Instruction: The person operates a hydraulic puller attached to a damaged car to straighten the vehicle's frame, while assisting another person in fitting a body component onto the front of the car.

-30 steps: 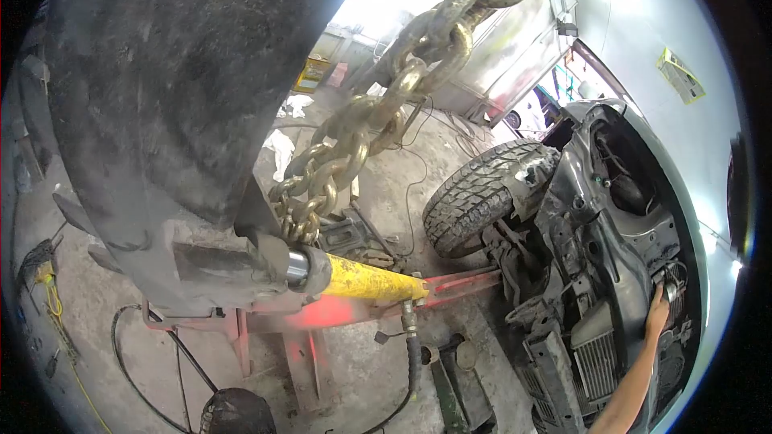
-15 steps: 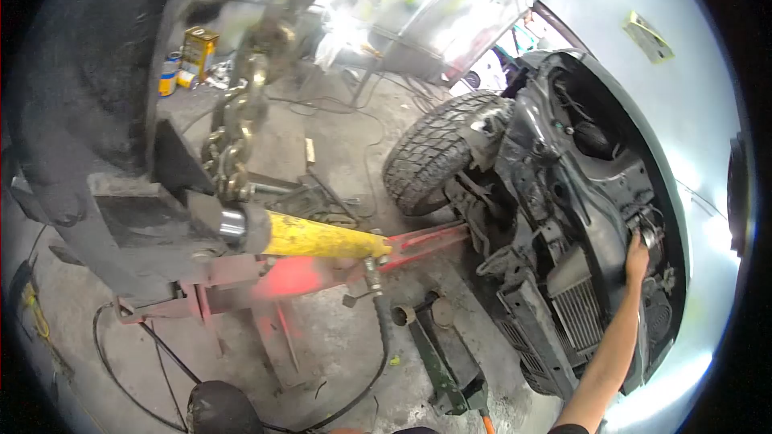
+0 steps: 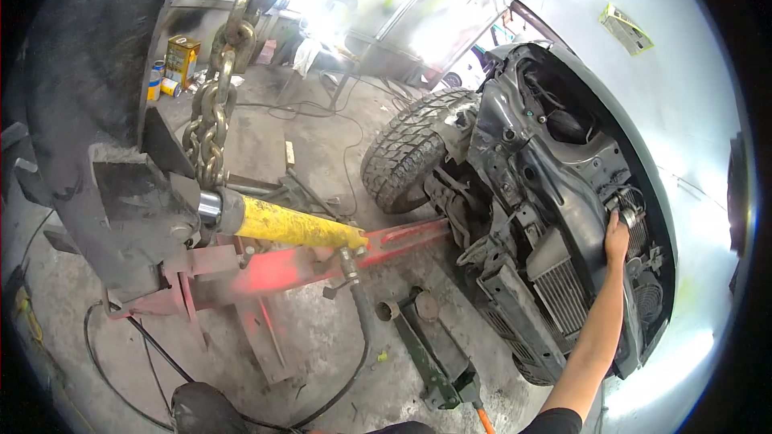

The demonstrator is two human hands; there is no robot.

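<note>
My right hand (image 3: 617, 239) reaches into the opened front end of a vehicle (image 3: 563, 169), at its far upper edge. The fingers look curled beside a round silvery part (image 3: 630, 215), against the dark front panel (image 3: 575, 221). Whether they hold that part or the panel's edge is hidden. A finned cooler (image 3: 563, 296) sits lower in the front end, left of my forearm. My left hand is out of view.
A yellow hydraulic cylinder (image 3: 297, 225) lies along a red steel beam (image 3: 281, 273) running toward the vehicle. A heavy chain (image 3: 215, 116) hangs at left. A tire (image 3: 414, 149), a green floor jack (image 3: 430, 354) and a black hose (image 3: 363, 345) are on the floor side.
The view has shifted, so the vehicle, cylinder and chain appear farther left. My right hand stays at the same spot on the vehicle's front.
</note>
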